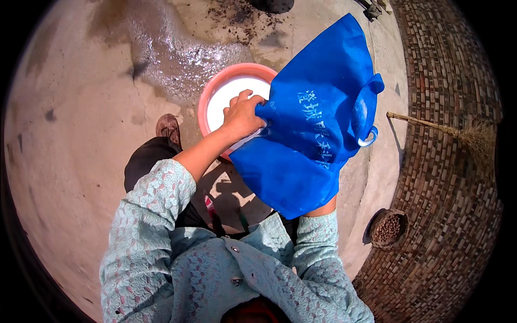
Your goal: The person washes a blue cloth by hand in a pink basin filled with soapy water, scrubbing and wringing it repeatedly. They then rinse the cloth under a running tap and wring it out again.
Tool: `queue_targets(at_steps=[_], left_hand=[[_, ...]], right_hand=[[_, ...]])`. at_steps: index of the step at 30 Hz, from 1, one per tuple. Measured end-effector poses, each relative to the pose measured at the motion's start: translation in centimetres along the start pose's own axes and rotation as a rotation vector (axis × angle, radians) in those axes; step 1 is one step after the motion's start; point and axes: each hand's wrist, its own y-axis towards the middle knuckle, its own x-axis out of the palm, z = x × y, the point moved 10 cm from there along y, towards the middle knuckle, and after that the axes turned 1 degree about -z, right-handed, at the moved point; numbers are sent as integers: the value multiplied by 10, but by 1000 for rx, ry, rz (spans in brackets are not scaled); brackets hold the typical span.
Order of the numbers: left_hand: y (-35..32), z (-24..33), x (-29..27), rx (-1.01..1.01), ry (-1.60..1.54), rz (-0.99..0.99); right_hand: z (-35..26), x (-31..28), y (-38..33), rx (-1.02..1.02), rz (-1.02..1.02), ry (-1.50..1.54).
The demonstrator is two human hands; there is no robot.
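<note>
A blue cloth bag (323,113) with pale printing and loop handles spreads out in front of me, tilted over the right side of a pink basin (203,110). White, sudsy-looking liquid (234,91) fills the basin. My left hand (243,117) is above the liquid, its thumb and index finger closed on the bag's left edge. The other fingers of that hand curl over the basin. My right forearm (326,208) reaches up behind the bag's lower part, which hides my right hand and its fingers.
Wet, foamy water (172,59) lies on the concrete beyond the basin, near dark debris (237,13). On the right, a straw broom (452,129) rests on brick paving (441,183). A round basket (389,229) of small brown things stands nearer me. My shoe (168,128) is left of the basin.
</note>
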Motion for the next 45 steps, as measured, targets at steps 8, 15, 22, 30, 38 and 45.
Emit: queue_targets(at_steps=[8,15,22,30,38,45], left_hand=[[13,13,-41,-28,-710,-161],[4,33,-80,12,-671,-176],[10,24,-78,-3,-636,-128],[11,26,-80,27,-691,-83],[24,-10,-84,-42,-479,93],[19,-16,-106,-22,-587,140]], right_hand=[[-8,-9,35,129,28,71],[-3,-24,49,281,86,15],[-6,-36,56,249,80,-5],[-13,-11,41,285,219,-1],[1,-15,46,332,95,-594],[-1,-26,52,107,104,-1053]])
